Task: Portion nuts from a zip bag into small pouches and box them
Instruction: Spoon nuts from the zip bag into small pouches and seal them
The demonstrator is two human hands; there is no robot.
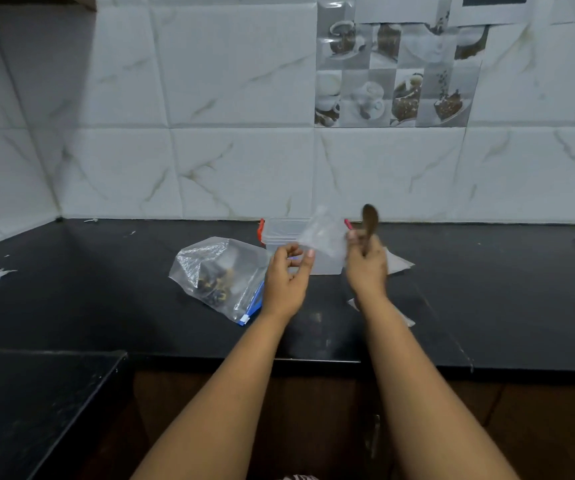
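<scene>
Both hands were up over the black counter [106, 292], and the left hand [288, 275] had its fingers [294, 252] loosely curled, thumb and forefinger set a little apart near the lower left corner of a small clear pouch [324, 237]; whether they actually pinched the plastic could not be told through the blur. The right hand [367, 263] was closed in a fist round the handle of a dark spoon [370, 220], bowl pointing up, and the same hand seemed to be touching the pouch's right edge. The pouch was up in the air between the hands, tilted, see-through and looking empty. Just behind it sat a clear plastic box [281, 232] with red clips at its sides, close to the tiled wall. To the left of the left hand, the big zip bag [216, 271] lay crumpled on the counter, blue zip strip toward the camera, a dark heap of nuts [215, 284] showing inside. A few flat pouches [398, 263] lay under and beside the right wrist.
</scene>
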